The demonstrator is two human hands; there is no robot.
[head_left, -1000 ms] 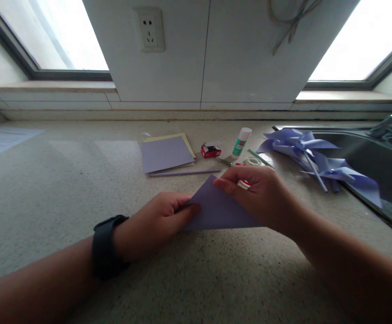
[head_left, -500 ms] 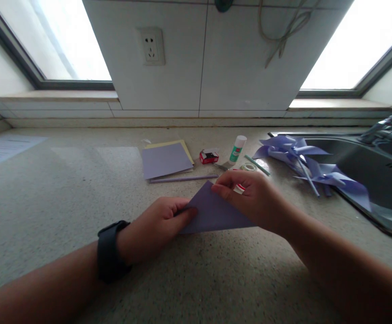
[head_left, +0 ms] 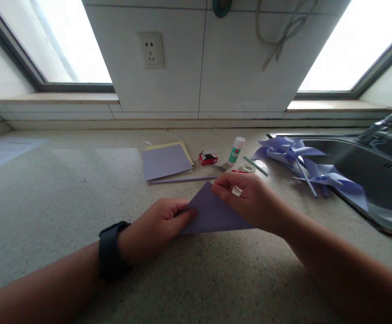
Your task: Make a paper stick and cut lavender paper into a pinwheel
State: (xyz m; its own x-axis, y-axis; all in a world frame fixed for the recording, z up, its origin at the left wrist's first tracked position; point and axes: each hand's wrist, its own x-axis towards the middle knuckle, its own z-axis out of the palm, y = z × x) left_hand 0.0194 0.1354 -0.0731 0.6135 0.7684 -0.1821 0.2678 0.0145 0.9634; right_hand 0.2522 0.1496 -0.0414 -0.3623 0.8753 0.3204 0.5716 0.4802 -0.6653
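A lilac paper folded into a triangle (head_left: 211, 212) lies on the speckled countertop (head_left: 64, 189) in front of me. My left hand (head_left: 158, 225), with a black watch on the wrist, presses its left corner down with the fingertips. My right hand (head_left: 253, 200) pinches the paper's upper point between thumb and fingers and covers its right side.
Behind the paper lie a lilac straw (head_left: 182, 180), a stack of lilac and yellow sheets (head_left: 165, 160), a red box (head_left: 208, 158), a glue stick (head_left: 236, 150), a tape roll (head_left: 248, 168) and a green straw (head_left: 256, 165). Lilac pinwheels (head_left: 304, 162) rest at the edge of the sink (head_left: 371, 180).
Both hands have stayed on the folded paper with only small finger shifts. The view has tilted up slightly, so everything sits a little lower in the picture.
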